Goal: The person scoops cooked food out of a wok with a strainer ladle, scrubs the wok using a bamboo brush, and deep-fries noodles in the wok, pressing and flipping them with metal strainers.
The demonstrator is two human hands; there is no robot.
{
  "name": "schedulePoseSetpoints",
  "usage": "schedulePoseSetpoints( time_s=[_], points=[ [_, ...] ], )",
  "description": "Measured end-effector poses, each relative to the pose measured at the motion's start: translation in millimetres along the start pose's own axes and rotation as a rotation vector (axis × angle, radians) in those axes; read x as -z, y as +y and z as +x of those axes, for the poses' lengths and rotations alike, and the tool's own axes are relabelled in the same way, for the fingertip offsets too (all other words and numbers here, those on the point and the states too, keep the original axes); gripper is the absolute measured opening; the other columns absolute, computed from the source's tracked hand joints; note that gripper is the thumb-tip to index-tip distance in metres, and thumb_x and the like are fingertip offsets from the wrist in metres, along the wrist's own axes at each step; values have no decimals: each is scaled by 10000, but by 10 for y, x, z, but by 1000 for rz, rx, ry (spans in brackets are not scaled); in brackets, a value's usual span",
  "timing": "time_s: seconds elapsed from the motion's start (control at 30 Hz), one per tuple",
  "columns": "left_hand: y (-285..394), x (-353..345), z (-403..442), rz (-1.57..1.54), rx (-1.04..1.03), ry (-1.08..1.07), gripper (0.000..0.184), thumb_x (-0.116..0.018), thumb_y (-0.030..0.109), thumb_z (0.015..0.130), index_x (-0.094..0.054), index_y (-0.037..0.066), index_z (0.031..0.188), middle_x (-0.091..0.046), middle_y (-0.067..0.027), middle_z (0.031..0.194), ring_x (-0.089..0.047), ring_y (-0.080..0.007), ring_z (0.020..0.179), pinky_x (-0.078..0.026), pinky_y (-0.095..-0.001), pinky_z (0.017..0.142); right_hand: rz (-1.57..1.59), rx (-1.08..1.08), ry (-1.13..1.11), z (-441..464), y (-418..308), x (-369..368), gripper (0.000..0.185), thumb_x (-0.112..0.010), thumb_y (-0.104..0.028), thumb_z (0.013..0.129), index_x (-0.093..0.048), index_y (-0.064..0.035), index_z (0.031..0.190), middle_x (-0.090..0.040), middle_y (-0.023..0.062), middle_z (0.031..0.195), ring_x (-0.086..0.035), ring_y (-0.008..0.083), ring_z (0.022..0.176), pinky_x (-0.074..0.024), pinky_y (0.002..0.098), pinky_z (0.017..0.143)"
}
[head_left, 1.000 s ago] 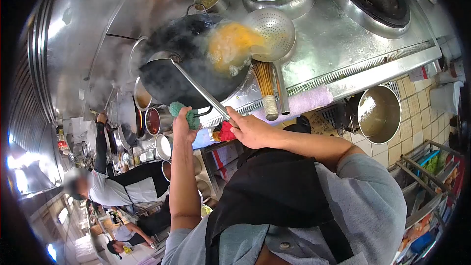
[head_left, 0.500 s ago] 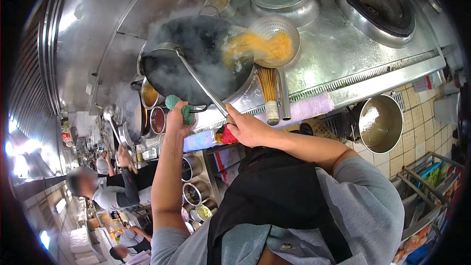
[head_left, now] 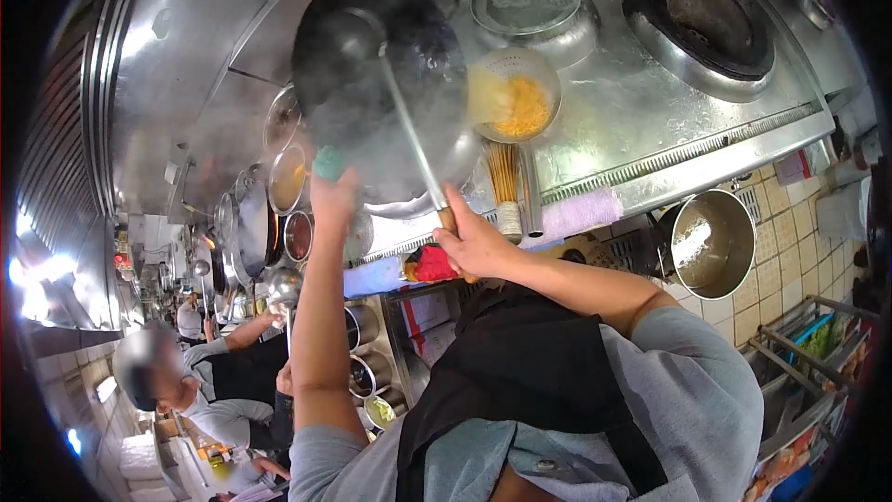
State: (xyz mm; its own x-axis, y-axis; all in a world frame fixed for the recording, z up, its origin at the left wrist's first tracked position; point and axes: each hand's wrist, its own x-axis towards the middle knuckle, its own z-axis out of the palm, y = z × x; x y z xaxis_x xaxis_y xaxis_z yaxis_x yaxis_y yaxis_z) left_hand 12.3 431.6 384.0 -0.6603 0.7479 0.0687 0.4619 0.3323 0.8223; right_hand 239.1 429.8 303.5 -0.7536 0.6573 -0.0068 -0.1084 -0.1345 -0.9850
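Observation:
A large black wok [head_left: 325,84] is tipped steeply to the right, steam rising from it. My left hand [head_left: 334,195] is closed round a green cloth [head_left: 328,164] at the wok's near rim; the handle under it is hidden. In my right hand [head_left: 474,240] is the grip of a long metal ladle [head_left: 409,121], its bowl inside the wok. Right of the wok sits a perforated strainer [head_left: 556,84] holding yellow shredded food [head_left: 525,110]. A blurred pale yellow stream runs from the wok's rim into it.
A bamboo brush [head_left: 503,172] stands beside the strainer's handle, near a purple towel [head_left: 581,214]. Behind are a water-filled pot [head_left: 528,0] and a burner ring [head_left: 706,23]. A steel pot [head_left: 711,246] hangs low right. A co-worker [head_left: 228,381] stands left, holding a ladle.
The wok has lifted and tipped further right, its far rim rising. The ladle has moved up with it. Yellow food has slid from the wok into the strainer. The co-worker has shifted.

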Motion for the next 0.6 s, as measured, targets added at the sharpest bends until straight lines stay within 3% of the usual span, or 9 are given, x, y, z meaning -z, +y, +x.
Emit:
schedulePoseSetpoints(
  time_s=[0.07, 0.17, 0.27, 0.3, 0.33, 0.4, 0.47, 0.53, 0.6],
  points=[
    [28, 112, -134, 333, -527, 60, 296, -582, 120, 685, -489, 3, 941, -542, -74, 759, -537, -215, 671, -437, -318, 635, 130, -28, 11, -82, 1, 29, 607, -406, -38, 868, -18, -24, 1334, -452, 56, 596, -463, 136, 444, -415, 287, 432],
    [-109, 212, -491, 349, -430, 149, 336, -593, 114, 668, -474, 2, 961, -526, -102, 756, -531, -222, 682, -434, -321, 667, 363, -41, 45, -269, 50, 33, 641, -391, -26, 871, 31, -93, 1349, -428, 32, 621, -443, 112, 436, -410, 261, 412],
    [-733, 168, -558, 151, -313, 292, 333, -588, 95, 663, -467, -3, 958, -530, -105, 759, -540, -235, 690, -441, -331, 659, 91, -102, -23, -121, 72, 133, 664, -411, -42, 869, 41, -116, 1350, -424, 25, 619, -441, 107, 434, -396, 258, 393],
    [-967, 166, -499, 166, -271, 363, 283, -572, 65, 675, -473, 14, 935, -529, -76, 750, -548, -201, 693, -448, -302, 630, 84, -107, -26, -20, 37, 211, 664, -411, -42, 869, 41, -116, 1350, -424, 25, 619, -441, 107, 434, -396, 258, 393],
    [-1020, 156, -512, 157, -268, 366, 283, -572, 65, 675, -473, 14, 935, -529, -76, 750, -548, -201, 693, -448, -302, 630, 73, -129, -36, 141, -34, 344, 638, -438, -61, 864, -22, -103, 1347, -423, 23, 619, -438, 105, 432, -391, 252, 392],
    [-1011, 126, -505, -627, 161, 282, 225, -542, 42, 692, -481, 46, 909, -514, -49, 724, -536, -168, 633, -447, -291, 547, 43, -158, -49, 370, -199, 521, 595, -490, -98, 854, -148, -77, 1340, -422, 19, 621, -431, 102, 428, -381, 239, 389],
    [-1090, 208, -547, -846, 568, 173, 76, -531, 106, 725, -489, 89, 786, -507, -38, 668, -511, -157, 526, -414, -289, 409, 103, -106, -42, 341, -312, 471, 597, -505, -110, 844, -169, -56, 1335, -449, 36, 635, -421, 102, 427, -374, 237, 391],
    [-1353, 221, -574, -1159, 684, 42, 85, -533, 169, 740, -490, 97, 749, -502, -26, 643, -495, -148, 520, -396, -260, 422, 150, -67, -26, 274, -312, 467, 602, -520, -123, 834, -190, -35, 1330, -477, 53, 649, -411, 103, 425, -366, 236, 394],
    [-1401, 183, -643, -1214, 789, 68, 96, -535, 192, 743, -493, 106, 750, -502, -20, 640, -492, -144, 529, -390, -255, 432, -56, -59, 211, 191, -201, 630, 561, -533, -129, 826, -265, -21, 1307, -551, 80, 755, -514, 156, 528, -435, 280, 481]
  ],
)
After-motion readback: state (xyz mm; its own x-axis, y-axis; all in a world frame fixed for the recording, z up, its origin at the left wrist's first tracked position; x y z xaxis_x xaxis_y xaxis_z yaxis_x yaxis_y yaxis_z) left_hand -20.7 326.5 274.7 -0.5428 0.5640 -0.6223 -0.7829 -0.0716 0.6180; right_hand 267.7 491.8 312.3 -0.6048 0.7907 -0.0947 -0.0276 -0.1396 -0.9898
